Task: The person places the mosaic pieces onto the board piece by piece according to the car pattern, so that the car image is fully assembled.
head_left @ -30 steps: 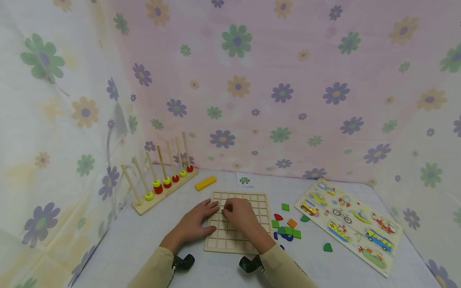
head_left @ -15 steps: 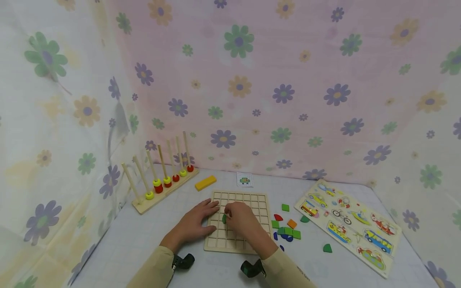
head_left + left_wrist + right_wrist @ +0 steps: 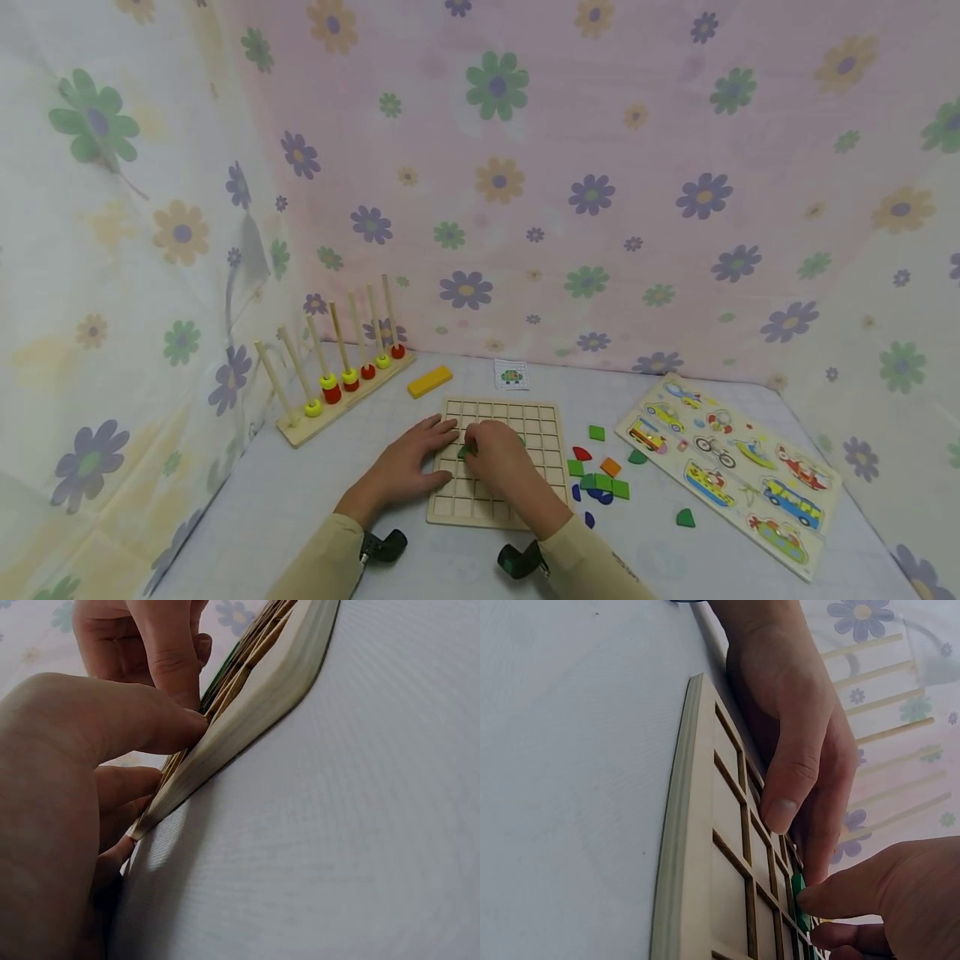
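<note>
A wooden grid board lies flat on the table before me. My left hand rests at its left edge, fingers extended, and in the left wrist view the thumb presses on the frame. Over the middle-left cells, my right hand has curled fingers and pinches a small green piece. In the right wrist view this green piece sits at the grid, under the right thumb; its full shape is hidden. A bit of green shows just beyond the right knuckles.
Right of the board lie loose green squares, an orange square, and red, blue and green curved pieces. A vehicle picture puzzle is farther right. Behind are a pattern card, a yellow block and a peg stand.
The green piece has gone from standing on edge in my right fingertips to lying flatter at the grid. My right hand has shifted only slightly; the left stays in place.
</note>
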The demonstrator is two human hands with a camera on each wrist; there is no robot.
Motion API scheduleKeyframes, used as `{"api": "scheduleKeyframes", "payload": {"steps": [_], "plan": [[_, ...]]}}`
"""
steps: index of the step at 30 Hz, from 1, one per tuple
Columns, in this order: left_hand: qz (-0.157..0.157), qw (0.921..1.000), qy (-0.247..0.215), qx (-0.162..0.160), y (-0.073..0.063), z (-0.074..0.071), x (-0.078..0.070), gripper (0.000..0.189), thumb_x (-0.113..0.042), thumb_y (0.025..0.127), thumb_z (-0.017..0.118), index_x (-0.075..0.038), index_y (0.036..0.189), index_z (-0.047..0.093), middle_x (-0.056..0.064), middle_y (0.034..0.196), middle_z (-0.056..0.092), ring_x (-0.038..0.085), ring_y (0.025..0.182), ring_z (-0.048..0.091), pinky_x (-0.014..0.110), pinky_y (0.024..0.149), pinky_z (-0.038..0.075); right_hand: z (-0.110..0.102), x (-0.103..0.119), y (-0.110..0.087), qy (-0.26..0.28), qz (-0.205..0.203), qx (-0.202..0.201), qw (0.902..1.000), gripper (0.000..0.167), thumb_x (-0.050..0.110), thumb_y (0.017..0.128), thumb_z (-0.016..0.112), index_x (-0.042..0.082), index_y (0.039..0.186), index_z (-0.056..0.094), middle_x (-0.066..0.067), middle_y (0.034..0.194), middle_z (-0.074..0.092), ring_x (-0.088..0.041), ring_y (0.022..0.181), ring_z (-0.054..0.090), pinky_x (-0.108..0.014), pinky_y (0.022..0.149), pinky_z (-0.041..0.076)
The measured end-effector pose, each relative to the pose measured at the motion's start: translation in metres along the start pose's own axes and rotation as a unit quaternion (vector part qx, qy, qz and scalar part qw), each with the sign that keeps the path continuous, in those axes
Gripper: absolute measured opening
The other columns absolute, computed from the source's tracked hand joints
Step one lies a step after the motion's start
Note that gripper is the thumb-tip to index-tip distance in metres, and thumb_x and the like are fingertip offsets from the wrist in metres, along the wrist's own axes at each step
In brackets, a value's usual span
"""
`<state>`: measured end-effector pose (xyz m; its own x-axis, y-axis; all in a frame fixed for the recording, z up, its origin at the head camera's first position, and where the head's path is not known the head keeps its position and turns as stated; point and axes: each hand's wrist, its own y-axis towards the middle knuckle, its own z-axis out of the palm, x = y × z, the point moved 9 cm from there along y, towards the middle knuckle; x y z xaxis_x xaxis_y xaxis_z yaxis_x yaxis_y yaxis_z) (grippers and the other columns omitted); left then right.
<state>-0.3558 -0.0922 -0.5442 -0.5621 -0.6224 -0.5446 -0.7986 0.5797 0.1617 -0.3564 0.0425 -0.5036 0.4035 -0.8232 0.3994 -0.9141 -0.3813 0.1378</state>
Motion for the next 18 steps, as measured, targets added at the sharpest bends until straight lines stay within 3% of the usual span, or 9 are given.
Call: {"api": "scheduleKeyframes", "payload": {"steps": [11, 18], "plan": [[-0.001, 1.0000, 0.000, 0.003, -0.001, -0.001, -0.002, 0.066, -0.039, 0.098, 0.071, -0.014, 0.158, 0.059, -0.002, 0.169, 0.045, 0.031, 0.162, 0.028, 0.062, 0.123, 0.033, -0.002, 0.004, 0.000, -0.027, -0.015, 0.005, 0.9995, 0.002, 0.010, 0.094, 0.083, 0.012, 0.093, 0.083, 0.005, 0.084, 0.065, -0.016, 0.083, 0.062, -0.035, 0.076, 0.057], [-0.005, 1.0000, 0.000, 0.004, -0.001, -0.001, -0.002, 0.066, -0.038, 0.098, 0.071, -0.013, 0.158, 0.059, -0.002, 0.170, 0.045, 0.031, 0.162, 0.028, 0.062, 0.123, 0.033, -0.011, -0.007, -0.005, 0.014, 0.012, 0.016, 0.9997, 0.011, 0.012, 0.095, 0.083, 0.010, 0.106, 0.082, 0.003, 0.093, 0.071, -0.016, 0.088, 0.065, -0.039, 0.080, 0.059]]}}
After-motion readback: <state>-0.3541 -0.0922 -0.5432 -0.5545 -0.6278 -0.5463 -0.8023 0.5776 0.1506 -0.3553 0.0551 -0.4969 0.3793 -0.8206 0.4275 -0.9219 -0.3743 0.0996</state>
